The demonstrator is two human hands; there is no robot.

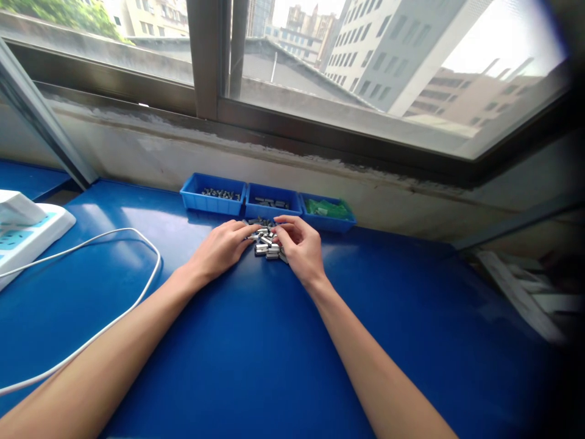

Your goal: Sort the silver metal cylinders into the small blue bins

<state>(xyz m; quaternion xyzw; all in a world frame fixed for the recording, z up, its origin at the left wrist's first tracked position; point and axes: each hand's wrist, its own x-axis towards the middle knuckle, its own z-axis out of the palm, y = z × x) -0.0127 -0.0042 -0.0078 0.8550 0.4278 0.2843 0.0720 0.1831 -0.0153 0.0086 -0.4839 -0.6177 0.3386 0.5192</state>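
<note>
A small heap of short metal pieces (269,249), silvery and dark, lies on the blue table between my hands. My left hand (222,249) rests at the heap's left edge, fingers stretched toward it and thumb apart. On the opposite side, my right hand (299,249) has its thumb and fingers curled together over the pieces. Whatever sits between those fingertips is too small to make out. Part of the heap is hidden behind both hands.
Behind the heap stand a blue bin with small metal parts (214,204), a middle bin with dark pieces (273,210) and a bin with green plastic (326,219). A white cable (153,277) and power strip (34,241) lie left. The window wall (150,152) bounds the back.
</note>
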